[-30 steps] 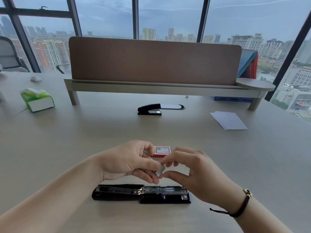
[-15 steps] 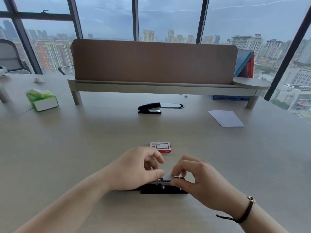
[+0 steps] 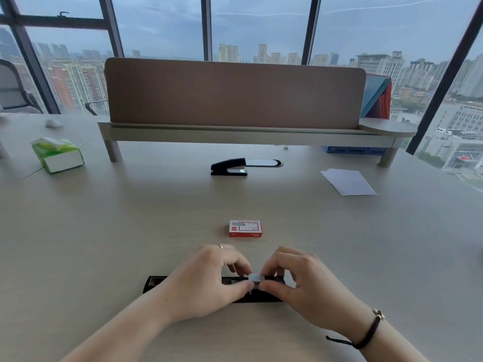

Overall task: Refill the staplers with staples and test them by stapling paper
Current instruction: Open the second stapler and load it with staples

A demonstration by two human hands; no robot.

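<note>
Head view: both hands [image 3: 257, 283] on staple strip [image 3: 254, 278]

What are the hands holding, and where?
Both hands, left and right, pinch a small silver staple strip by its ends, over the open black stapler.

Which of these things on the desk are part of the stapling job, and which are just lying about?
For the job:
open stapler
staple strip, pinched by left hand and right hand
staple box
second stapler
paper

Lying about:
tissue pack
crumpled tissue
blue tray
</note>
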